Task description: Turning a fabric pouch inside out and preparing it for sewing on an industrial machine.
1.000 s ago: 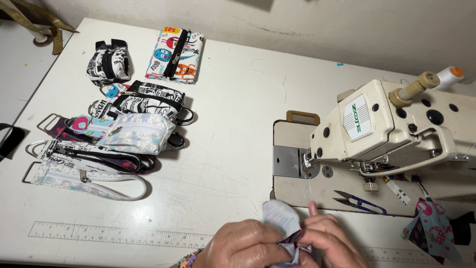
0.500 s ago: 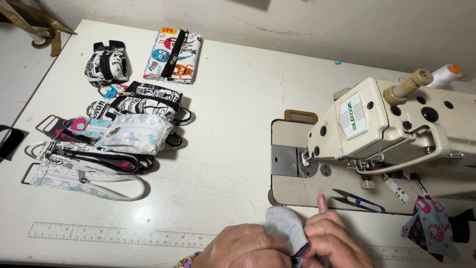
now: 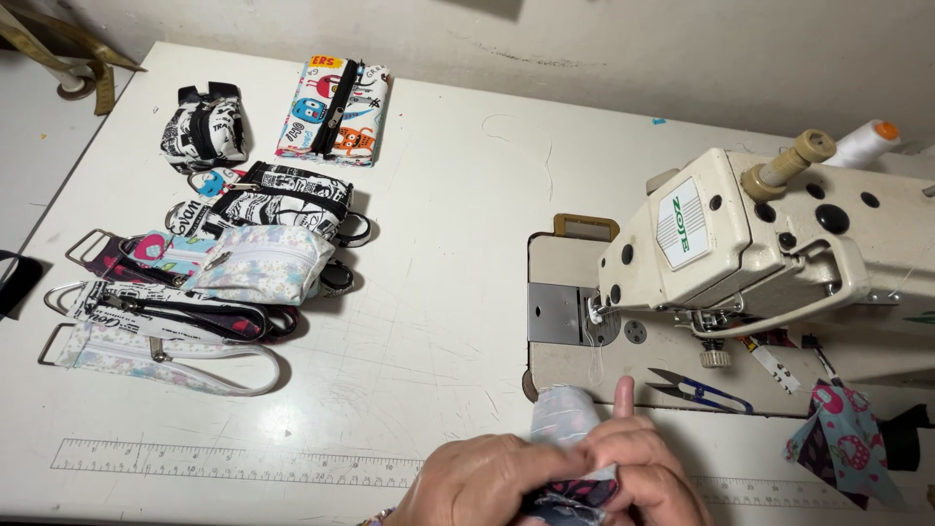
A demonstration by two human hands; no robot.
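Head view, bottom centre: left hand [image 3: 487,482] and right hand [image 3: 648,472] both pinch a pale fabric piece [image 3: 563,417] on the tabletop [image 3: 438,292], below the sewing machine [image 3: 769,244].

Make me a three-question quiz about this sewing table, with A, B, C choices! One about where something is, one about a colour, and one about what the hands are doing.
1. Where do the small snips lie?
A. Under the sewing machine head
B. On the pile of pouches
C. On the printed ruler

2. What colour is the cap on the thread cone?
A. Green
B. Orange
C. Black

3. What are the left hand and right hand doing?
A. Resting flat and empty
B. Turning the machine's wheel
C. Together pinching a pale fabric piece

Answers: 1 A, they rest on the machine bed below the head. 2 B, the tip is orange. 3 C, both hands close on the fabric.
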